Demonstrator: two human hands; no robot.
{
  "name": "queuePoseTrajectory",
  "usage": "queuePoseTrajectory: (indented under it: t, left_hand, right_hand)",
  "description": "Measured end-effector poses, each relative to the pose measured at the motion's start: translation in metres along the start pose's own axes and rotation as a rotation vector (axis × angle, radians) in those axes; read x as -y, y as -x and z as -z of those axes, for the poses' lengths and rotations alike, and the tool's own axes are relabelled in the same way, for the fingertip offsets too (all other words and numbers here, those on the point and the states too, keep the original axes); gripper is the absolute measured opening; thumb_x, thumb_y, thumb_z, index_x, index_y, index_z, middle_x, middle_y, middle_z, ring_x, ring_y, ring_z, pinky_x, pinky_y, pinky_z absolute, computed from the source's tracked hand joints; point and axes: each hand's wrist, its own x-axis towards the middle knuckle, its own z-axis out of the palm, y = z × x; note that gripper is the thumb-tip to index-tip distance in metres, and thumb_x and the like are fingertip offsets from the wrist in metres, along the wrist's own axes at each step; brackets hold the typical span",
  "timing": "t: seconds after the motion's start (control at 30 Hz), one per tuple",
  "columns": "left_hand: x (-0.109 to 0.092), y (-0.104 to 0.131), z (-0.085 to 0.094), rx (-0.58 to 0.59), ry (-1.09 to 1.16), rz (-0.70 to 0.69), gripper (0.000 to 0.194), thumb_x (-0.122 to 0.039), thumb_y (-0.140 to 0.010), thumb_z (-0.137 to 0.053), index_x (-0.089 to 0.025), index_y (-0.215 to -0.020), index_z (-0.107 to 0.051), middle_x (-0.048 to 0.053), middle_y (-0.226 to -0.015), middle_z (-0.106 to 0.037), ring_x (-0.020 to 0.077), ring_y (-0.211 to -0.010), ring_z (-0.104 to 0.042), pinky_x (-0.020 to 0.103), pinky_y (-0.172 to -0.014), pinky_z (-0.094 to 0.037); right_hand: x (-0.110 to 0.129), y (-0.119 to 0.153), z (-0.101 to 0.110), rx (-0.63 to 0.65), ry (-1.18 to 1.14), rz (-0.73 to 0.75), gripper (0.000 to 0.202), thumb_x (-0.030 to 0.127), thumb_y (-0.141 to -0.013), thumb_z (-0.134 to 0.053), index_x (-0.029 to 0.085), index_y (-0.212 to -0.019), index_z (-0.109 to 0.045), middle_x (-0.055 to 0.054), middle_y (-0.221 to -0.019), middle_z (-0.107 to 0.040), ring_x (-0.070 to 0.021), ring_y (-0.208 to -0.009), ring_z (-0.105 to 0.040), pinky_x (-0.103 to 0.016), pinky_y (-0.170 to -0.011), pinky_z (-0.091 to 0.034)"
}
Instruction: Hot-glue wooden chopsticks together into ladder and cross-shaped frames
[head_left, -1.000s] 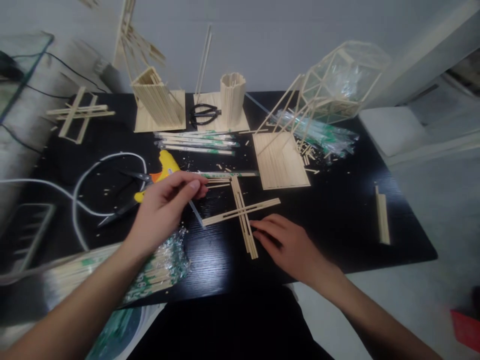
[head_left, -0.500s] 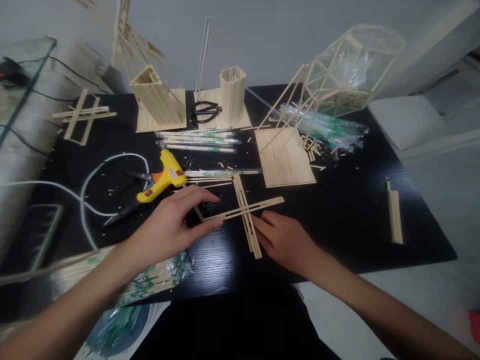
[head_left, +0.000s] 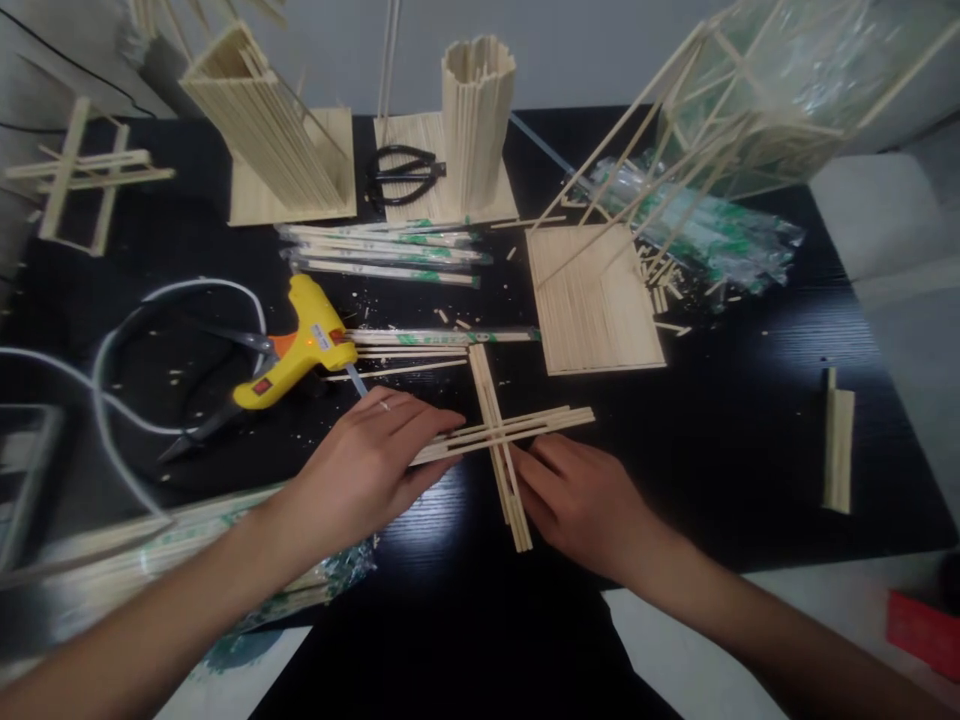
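Observation:
A cross-shaped frame of pale wooden sticks (head_left: 491, 425), resembling disposable chopsticks, lies between my hands over the black table. My left hand (head_left: 375, 445) pinches the left end of its crosswise strips between thumb and fingers. On the other side, my right hand (head_left: 574, 490) has curled fingers against the lengthwise strips just below the crossing; its fingertips are partly hidden behind them. A yellow glue gun (head_left: 300, 345) lies left of the frame, its grey glue stick reaching toward my left hand. Several loose sticks (head_left: 412, 352) lie just beyond that hand.
Behind stand two stick towers (head_left: 277, 140) (head_left: 476, 130) on stick bases, with black-handled scissors (head_left: 405, 175) between them. A stick panel (head_left: 596, 300) with leaning sticks is at right. Wrapped sticks (head_left: 390, 250), a white cable (head_left: 101, 385) and another crossed frame (head_left: 90, 175) lie around.
My left hand has moved right and closed on the left end of the stick frame. My right hand stays by the crossing. The camera view has shifted closer to the table.

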Motion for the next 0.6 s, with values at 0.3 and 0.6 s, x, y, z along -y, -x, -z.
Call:
queuePoseTrajectory:
  t: [0.3, 0.6]
  left_hand:
    - [-0.001, -0.0017, -0.0028, 0.008, 0.028, -0.036, 0.019, -0.016, -0.104, -0.06, -0.018, -0.123, -0.064, 0.007, -0.11, -0.078, 0.0219, -0.099, -0.073, 0.039, -0.088, -0.054]
    - [-0.0037, -0.002, -0.0031, 0.021, 0.048, -0.034, 0.016, -0.015, -0.104, -0.059, -0.016, -0.119, -0.066, 0.008, -0.108, -0.077, 0.0227, -0.096, -0.073, 0.04, -0.085, -0.055]
  right_hand:
    - [-0.0005, 0.0004, -0.0003, -0.005, -0.009, -0.019, 0.032, 0.02, -0.108, -0.049, 0.011, -0.124, -0.076, -0.006, -0.079, -0.069, -0.0197, -0.071, -0.065, -0.034, -0.062, -0.051]
    - [-0.0009, -0.002, -0.0008, -0.034, 0.0, 0.005, 0.028, 0.018, -0.105, -0.054, 0.009, -0.118, -0.078, -0.005, -0.076, -0.067, -0.0196, -0.068, -0.062, -0.034, -0.06, -0.048]
